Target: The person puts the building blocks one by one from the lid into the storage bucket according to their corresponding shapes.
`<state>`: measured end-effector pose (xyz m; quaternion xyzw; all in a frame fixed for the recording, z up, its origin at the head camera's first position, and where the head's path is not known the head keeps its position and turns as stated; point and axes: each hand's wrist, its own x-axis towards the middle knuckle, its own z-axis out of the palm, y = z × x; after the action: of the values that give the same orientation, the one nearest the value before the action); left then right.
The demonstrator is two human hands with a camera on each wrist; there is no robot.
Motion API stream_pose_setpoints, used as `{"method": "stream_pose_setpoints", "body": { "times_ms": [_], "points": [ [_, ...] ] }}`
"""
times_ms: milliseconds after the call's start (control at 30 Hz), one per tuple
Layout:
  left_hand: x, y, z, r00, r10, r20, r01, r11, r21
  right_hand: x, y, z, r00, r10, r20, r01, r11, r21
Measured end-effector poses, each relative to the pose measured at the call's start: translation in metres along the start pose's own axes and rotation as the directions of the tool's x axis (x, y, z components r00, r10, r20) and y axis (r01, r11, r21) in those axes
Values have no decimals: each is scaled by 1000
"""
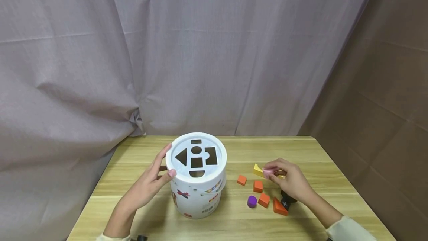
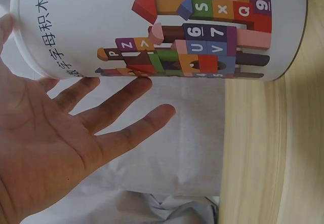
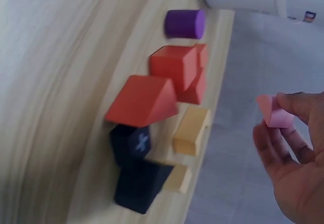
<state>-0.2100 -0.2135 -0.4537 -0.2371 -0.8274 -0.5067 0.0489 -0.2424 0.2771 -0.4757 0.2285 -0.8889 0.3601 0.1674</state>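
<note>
A white bucket (image 1: 197,196) with printed pictures of toy blocks stands on the table, its white lid (image 1: 182,174) cut with shaped holes. My left hand (image 1: 143,189) steadies it from the left, thumb and forefinger at the rim. In the left wrist view, the fingers of that hand lie nearly straight and spread along the printed wall. Between thumb and fingertips, my right hand (image 1: 292,181) pinches a small pink block (image 3: 279,116) with a rounded side, above the table to the right of the bucket. Behind it a yellow block (image 1: 258,170) is partly hidden by the hand.
Several orange-red blocks (image 1: 263,200), one of them triangular (image 1: 279,207), lie right of the bucket beside a purple cylinder (image 1: 252,201). Black blocks (image 3: 142,186) sit under the right hand, near yellow ones (image 3: 191,131). A grey curtain (image 1: 200,66) hangs behind the wooden table (image 1: 240,226).
</note>
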Motion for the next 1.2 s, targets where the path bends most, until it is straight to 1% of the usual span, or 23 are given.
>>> {"method": "stream_pose_setpoints", "body": {
  "times_ms": [167,433,567,733,900,1200],
  "points": [
    [0,-2,-3,1000,-13,18,13,1000,15,7,-11,-2,999,-35,-22,36,999,13],
    [-2,-1,-6,999,-25,31,23,998,61,18,-34,-7,993,-112,-25,113,992,47],
    [-1,0,-6,999,-24,31,22,997,69,22,-43,-8,988,-153,-29,155,985,78],
    [-1,0,-6,999,-29,32,27,997,66,26,-53,-10,983,-179,-28,181,978,104],
    [-1,0,-6,999,-35,32,33,998,60,30,-62,-11,977,-208,-35,211,973,95],
    [-1,1,-5,998,-47,38,45,998,41,39,-81,-13,978,-203,-57,204,979,19]
  ]
}}
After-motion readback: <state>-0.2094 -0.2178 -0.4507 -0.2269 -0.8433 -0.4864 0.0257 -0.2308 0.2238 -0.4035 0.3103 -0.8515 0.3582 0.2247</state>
